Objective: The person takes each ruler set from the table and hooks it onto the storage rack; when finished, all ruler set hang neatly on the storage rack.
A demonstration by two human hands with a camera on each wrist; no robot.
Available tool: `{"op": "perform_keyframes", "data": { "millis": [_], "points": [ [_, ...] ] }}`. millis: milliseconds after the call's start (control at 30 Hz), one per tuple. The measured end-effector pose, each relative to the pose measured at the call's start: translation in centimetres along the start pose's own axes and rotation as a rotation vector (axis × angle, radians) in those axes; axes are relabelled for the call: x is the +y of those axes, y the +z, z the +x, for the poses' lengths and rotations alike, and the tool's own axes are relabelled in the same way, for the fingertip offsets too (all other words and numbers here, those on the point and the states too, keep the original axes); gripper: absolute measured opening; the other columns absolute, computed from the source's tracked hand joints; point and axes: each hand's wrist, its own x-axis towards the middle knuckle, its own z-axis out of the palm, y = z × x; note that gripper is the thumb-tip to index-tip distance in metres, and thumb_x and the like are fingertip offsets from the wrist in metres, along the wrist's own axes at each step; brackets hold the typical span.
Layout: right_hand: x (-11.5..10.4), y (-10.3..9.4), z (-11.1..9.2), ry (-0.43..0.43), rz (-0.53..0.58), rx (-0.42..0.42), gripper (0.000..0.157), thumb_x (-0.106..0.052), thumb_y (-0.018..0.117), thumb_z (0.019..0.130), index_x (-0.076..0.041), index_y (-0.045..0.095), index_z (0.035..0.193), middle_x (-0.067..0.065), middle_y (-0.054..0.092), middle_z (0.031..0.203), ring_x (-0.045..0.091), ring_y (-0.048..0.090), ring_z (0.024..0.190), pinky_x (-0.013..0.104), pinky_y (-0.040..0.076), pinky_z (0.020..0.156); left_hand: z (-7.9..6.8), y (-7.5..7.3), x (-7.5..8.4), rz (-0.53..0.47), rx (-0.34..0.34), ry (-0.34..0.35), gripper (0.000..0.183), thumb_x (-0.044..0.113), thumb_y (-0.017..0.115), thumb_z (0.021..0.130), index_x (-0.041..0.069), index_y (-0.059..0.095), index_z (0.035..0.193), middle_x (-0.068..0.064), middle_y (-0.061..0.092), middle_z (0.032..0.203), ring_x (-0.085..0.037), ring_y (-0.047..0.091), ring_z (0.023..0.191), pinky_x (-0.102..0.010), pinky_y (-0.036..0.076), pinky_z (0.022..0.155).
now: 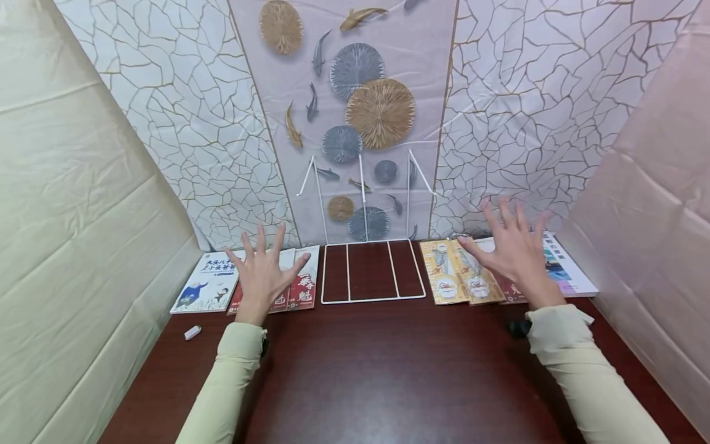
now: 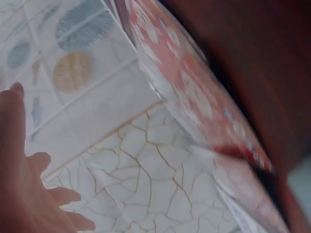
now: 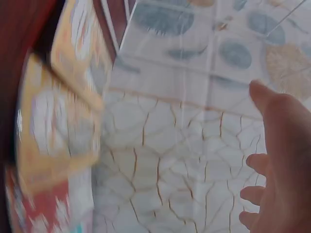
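Fingers spread, my left hand (image 1: 263, 276) is held up over the red-and-white packets (image 1: 304, 287) on the left of the table and holds nothing. My right hand (image 1: 513, 250), also spread and slightly blurred, hovers above the yellow packets (image 1: 444, 277) and a red packet (image 1: 511, 291) on the right. Between the two groups stands a white wire rack (image 1: 373, 300) with upright prongs at its back. In the right wrist view the yellow packets (image 3: 58, 126) lie apart from the hand. The left wrist view shows the red packets (image 2: 184, 82) blurred, away from the fingers.
A white booklet with blue drawings (image 1: 202, 287) lies at the far left, and another booklet (image 1: 568, 271) at the far right. A small white object (image 1: 192, 333) sits near the left table edge. Patterned cloth (image 1: 355, 92) hangs behind the dark red table (image 1: 383, 370).
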Motion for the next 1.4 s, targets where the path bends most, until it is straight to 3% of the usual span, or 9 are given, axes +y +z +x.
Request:
{"op": "perform_keyframes", "data": {
  "millis": [200, 367, 467, 567, 733, 900, 1000, 1267, 1400],
  "points": [
    [-3.8, 3.5, -2.1, -0.114, 0.305, -0.039, 0.076, -0.043, 0.066, 0.096, -0.011, 0.034, 0.157, 0.023, 0.028, 0.162, 0.048, 0.037, 0.141, 0.069, 0.033, 0.112, -1.2, 1.3, 2.5, -0.173, 0.018, 0.036, 0.082, 0.075, 0.043, 0.092, 0.031, 0.027, 0.16, -0.021, 0.036, 0.16, -0.049, 0.029, 0.148, -0.07, 0.023, 0.117],
    [-6.8, 7.1, -3.0, -0.23, 0.394, -0.07, 0.06, -0.026, 0.074, 0.091, 0.001, 0.054, 0.14, 0.024, 0.054, 0.135, 0.038, 0.065, 0.105, 0.051, 0.055, 0.089, -2.0, 2.9, 3.8, -0.272, 0.001, 0.092, 0.057, 0.047, 0.061, 0.097, 0.007, 0.06, 0.138, -0.024, 0.061, 0.137, -0.045, 0.057, 0.127, -0.058, 0.049, 0.103],
    [-8.0, 8.3, -3.4, -0.281, 0.408, -0.121, 0.05, -0.022, 0.076, 0.09, 0.003, 0.061, 0.131, 0.022, 0.062, 0.124, 0.033, 0.068, 0.096, 0.046, 0.057, 0.084, -2.5, 3.6, 4.0, -0.3, -0.088, 0.119, 0.039, 0.025, 0.066, 0.096, 0.0, 0.067, 0.126, -0.023, 0.068, 0.124, -0.042, 0.065, 0.114, -0.053, 0.054, 0.097],
    [-8.8, 8.8, -3.8, -0.309, 0.403, -0.18, 0.044, -0.02, 0.075, 0.091, 0.004, 0.064, 0.126, 0.025, 0.063, 0.125, 0.034, 0.066, 0.103, 0.047, 0.056, 0.09, -3.0, 4.0, 3.9, -0.297, -0.195, 0.162, 0.025, 0.009, 0.065, 0.093, -0.001, 0.071, 0.115, -0.02, 0.072, 0.107, -0.038, 0.068, 0.103, -0.05, 0.056, 0.09],
    [-9.1, 9.0, -4.5, -0.313, 0.394, -0.264, 0.038, -0.017, 0.072, 0.093, 0.006, 0.066, 0.124, 0.028, 0.059, 0.134, 0.036, 0.064, 0.111, 0.05, 0.053, 0.098, -3.3, 4.4, 3.7, -0.311, -0.307, 0.261, 0.026, 0.003, 0.066, 0.092, -0.001, 0.07, 0.117, -0.018, 0.072, 0.104, -0.034, 0.068, 0.1, -0.048, 0.056, 0.09],
    [-9.1, 9.1, -4.5, -0.316, 0.385, -0.341, 0.032, -0.013, 0.066, 0.096, 0.006, 0.067, 0.123, 0.027, 0.058, 0.136, 0.036, 0.067, 0.109, 0.05, 0.055, 0.095, -3.4, 4.3, 3.6, -0.307, -0.333, 0.281, 0.032, 0.012, 0.073, 0.091, -0.003, 0.068, 0.119, -0.024, 0.065, 0.123, -0.04, 0.062, 0.117, -0.051, 0.049, 0.104],
    [-9.2, 9.3, -4.2, -0.312, 0.382, -0.356, 0.029, -0.01, 0.066, 0.097, 0.005, 0.068, 0.121, 0.026, 0.059, 0.136, 0.036, 0.067, 0.11, 0.049, 0.056, 0.095, -3.4, 4.2, 3.6, -0.271, -0.336, 0.271, 0.027, 0.013, 0.074, 0.09, -0.001, 0.069, 0.112, -0.023, 0.066, 0.12, -0.043, 0.058, 0.119, -0.055, 0.045, 0.106],
    [-9.2, 9.2, -4.2, -0.32, 0.363, -0.338, 0.025, -0.004, 0.066, 0.094, 0.006, 0.071, 0.116, 0.025, 0.064, 0.13, 0.039, 0.064, 0.116, 0.05, 0.054, 0.098, -3.6, 4.1, 4.4, -0.27, -0.341, 0.239, 0.032, 0.015, 0.071, 0.093, 0.0, 0.061, 0.119, -0.024, 0.068, 0.104, -0.043, 0.065, 0.101, -0.053, 0.053, 0.089],
    [-9.3, 9.1, -4.5, -0.316, 0.371, -0.337, 0.024, -0.001, 0.065, 0.094, 0.006, 0.072, 0.116, 0.025, 0.066, 0.128, 0.04, 0.064, 0.117, 0.05, 0.054, 0.098, -3.6, 4.2, 4.9, -0.26, -0.382, 0.161, 0.031, 0.021, 0.07, 0.094, -0.001, 0.06, 0.114, -0.03, 0.061, 0.115, -0.051, 0.059, 0.106, -0.058, 0.052, 0.092]
  ]
}}
